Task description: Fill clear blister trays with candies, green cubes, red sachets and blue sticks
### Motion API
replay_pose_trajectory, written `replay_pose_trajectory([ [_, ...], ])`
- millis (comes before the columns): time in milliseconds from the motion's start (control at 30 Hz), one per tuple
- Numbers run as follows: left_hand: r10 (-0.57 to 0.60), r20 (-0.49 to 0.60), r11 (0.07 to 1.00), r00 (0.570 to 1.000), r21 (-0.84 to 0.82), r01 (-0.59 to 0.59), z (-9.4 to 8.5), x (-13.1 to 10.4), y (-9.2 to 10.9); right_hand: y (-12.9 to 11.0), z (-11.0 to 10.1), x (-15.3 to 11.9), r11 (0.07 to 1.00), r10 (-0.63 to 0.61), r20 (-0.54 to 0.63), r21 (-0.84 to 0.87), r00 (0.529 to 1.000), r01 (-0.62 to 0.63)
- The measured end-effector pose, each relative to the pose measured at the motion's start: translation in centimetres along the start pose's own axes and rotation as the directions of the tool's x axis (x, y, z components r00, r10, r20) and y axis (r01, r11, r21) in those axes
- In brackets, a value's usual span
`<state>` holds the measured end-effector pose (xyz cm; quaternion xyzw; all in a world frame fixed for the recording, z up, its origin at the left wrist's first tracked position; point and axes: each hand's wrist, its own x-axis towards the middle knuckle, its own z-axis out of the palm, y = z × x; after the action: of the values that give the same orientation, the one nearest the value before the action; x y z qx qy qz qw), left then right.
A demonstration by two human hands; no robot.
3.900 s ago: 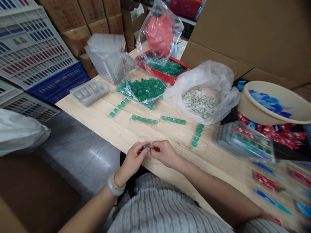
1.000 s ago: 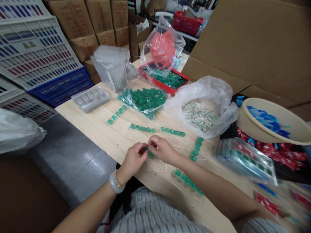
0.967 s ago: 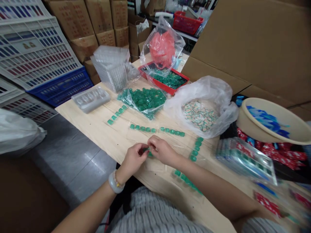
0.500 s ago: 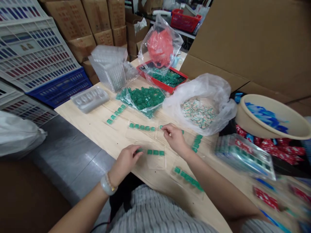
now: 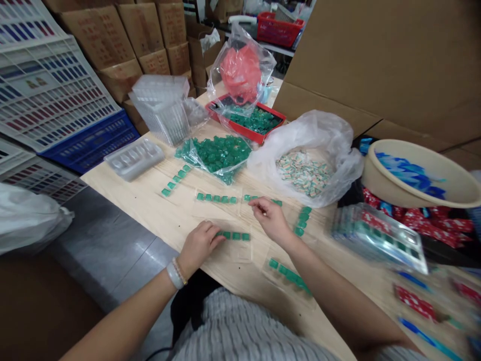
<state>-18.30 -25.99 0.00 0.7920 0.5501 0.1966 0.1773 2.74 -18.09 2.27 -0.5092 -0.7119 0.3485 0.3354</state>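
Note:
My left hand (image 5: 202,244) is at the left end of a clear tray (image 5: 240,250) with a row of green pieces (image 5: 236,235), its fingertips over the leftmost ones. Whether it grips one is hidden. My right hand (image 5: 271,219) is pinched above another clear tray, over a row of green pieces (image 5: 247,197); what is between its fingertips is too small to make out. Further rows of green pieces lie at the left (image 5: 175,179), centre (image 5: 217,198), right (image 5: 302,220) and near edge (image 5: 289,276).
Behind the rows are a heap of green pieces (image 5: 221,153), a plastic bag of small pale pieces (image 5: 304,173) and a red tray (image 5: 259,136). Clear trays (image 5: 134,156) stand back left. A beige basin (image 5: 398,193) and stacked filled packs (image 5: 376,235) are at right.
My left hand has moved right, onto the row's left end. My right hand stays near its row, its fingertips slightly lower relative to the pieces. The whole view has shifted a little.

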Motion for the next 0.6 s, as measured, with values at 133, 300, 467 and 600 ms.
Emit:
replay_pose_trajectory([
  [133, -0.022, -0.047, 1.000, 0.999, -0.012, 0.021, -0.1, -0.2, -0.2, 0.3, 0.3, 0.1, 0.992, 0.088, 0.022, 0.083, 0.996, -0.090],
  [300, 0.016, -0.100, 1.000, 0.995, -0.009, -0.017, 0.2, -0.8, -0.7, -0.1, 0.7, 0.2, 0.946, 0.185, 0.090, 0.252, 0.979, -0.202],
  [467, -0.017, -0.175, 1.000, 0.984, 0.003, 0.018, 0.3, -1.1, -1.0, -0.9, 0.8, 0.4, 0.922, 0.201, 0.115, 0.312, 0.973, -0.227],
  [600, -0.052, -0.192, 0.997, 0.980, 0.044, 0.062, 0.1, -1.5, -1.0, -0.9, 1.6, 0.6, 0.908, 0.203, 0.169, 0.336, 0.964, -0.250],
])
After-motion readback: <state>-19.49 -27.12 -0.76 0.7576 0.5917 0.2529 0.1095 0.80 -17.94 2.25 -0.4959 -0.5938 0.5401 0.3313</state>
